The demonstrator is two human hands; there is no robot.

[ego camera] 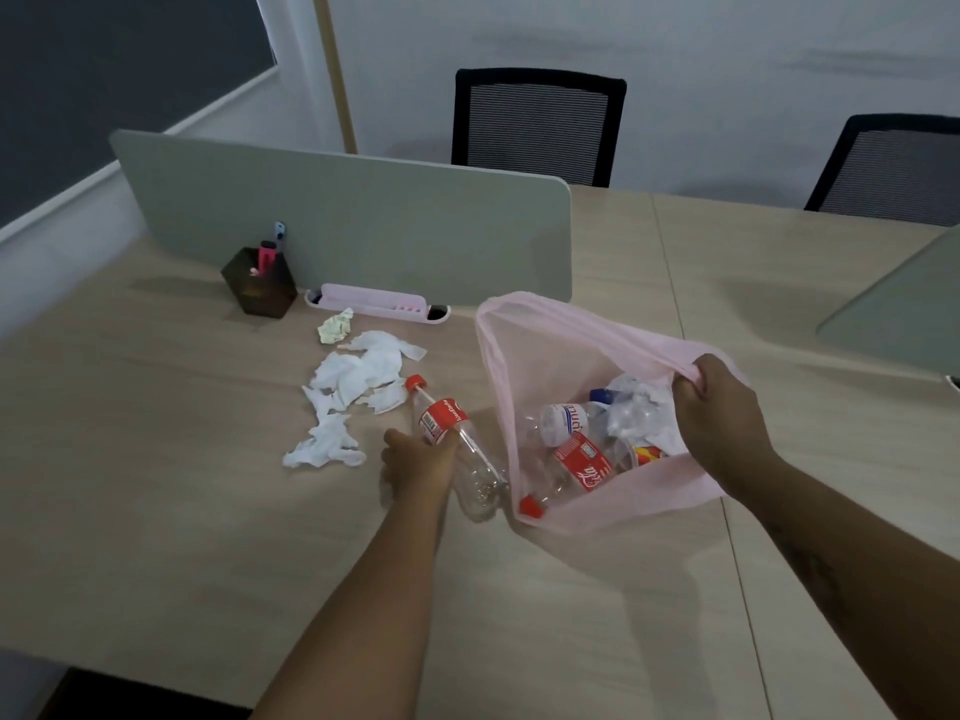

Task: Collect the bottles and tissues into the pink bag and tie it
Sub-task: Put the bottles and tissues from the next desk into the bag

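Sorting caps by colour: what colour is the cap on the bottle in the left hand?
Red, on the bottle in the left hand; head view.

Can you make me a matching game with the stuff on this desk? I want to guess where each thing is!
Things:
1. clear plastic bottle with red cap and red label
2. crumpled white tissues
3. translucent pink plastic bag
4. dark brown pen holder

Places:
A. loose on the wooden desk, left of the bottle
B. its rim held up by the right hand
C. beside the grey divider, far left
D. gripped by the left hand

Pairs: 1-D, 2-A, 3-B, 4-C
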